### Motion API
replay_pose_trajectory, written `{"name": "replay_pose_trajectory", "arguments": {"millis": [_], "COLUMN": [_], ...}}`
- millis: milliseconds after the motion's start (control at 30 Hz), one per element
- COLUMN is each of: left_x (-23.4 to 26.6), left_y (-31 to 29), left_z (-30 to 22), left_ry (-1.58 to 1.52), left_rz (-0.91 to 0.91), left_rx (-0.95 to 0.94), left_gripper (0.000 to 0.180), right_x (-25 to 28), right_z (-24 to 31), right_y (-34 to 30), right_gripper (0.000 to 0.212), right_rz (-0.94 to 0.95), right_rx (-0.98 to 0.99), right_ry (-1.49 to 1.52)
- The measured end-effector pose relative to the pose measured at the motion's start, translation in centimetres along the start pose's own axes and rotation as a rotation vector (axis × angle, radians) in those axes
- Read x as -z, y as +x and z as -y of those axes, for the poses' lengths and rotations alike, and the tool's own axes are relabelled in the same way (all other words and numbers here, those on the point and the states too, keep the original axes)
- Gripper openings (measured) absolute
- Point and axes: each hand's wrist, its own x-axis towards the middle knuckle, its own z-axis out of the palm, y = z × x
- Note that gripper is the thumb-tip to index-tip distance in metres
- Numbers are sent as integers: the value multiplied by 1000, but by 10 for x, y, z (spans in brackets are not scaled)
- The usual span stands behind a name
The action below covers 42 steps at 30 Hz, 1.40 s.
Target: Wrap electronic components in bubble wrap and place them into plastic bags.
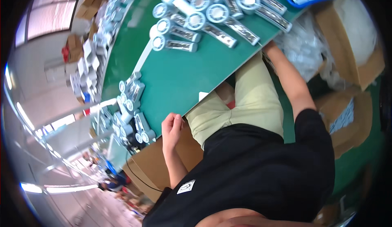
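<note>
My left hand [172,125] is beside the near edge of the green table [179,80], its fingers curled in and nothing visible in them. My right hand [269,48] reaches down at the table's edge on the right. Its fingers are hidden, so I cannot make out what it touches. In front of it, several light-blue devices [217,14] lie in a cluster, each with a round, pale-centred head and a long handle with a dark strip. A second pile of similar light-blue parts [130,94] lies at the table's left end.
A blue tray [304,2] of pale-blue parts stands at the far right of the table. Open cardboard boxes [326,35] and clear plastic bags [302,49] are on my right. Another cardboard box [149,161] stands below my left forearm, with a dark cable [136,176] across it.
</note>
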Motion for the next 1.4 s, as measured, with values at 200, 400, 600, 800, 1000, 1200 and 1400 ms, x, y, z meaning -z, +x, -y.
{"name": "replay_pose_trajectory", "arguments": {"millis": [200,400,600,800,1000,1200,1400], "left_x": [29,68,144,185,279,221,151], "left_y": [23,23,17,49,45,-3,-10], "left_z": [5,17,52,54,44,26,45], "left_ry": [-73,82,522,446,421,251,40], "left_rz": [-93,-190,-832,-826,-1060,-1009,-662], "left_rx": [14,-66,-99,21,139,9,-181], "left_gripper": [23,16,13,15,24,22,18], "right_x": [42,0,-102,-253,-420,-453,-378], "right_z": [175,322,381,335,242,238,266], "right_y": [-96,-128,-101,-54,11,24,-29], "right_gripper": [32,24,15,27,56,38,14], "right_rz": [347,673,1022,1028,710,903,529], "right_rx": [-372,-719,-202,38,779,607,400], "right_ry": [-1146,-704,-446,-272,-599,-1020,-1022]}}
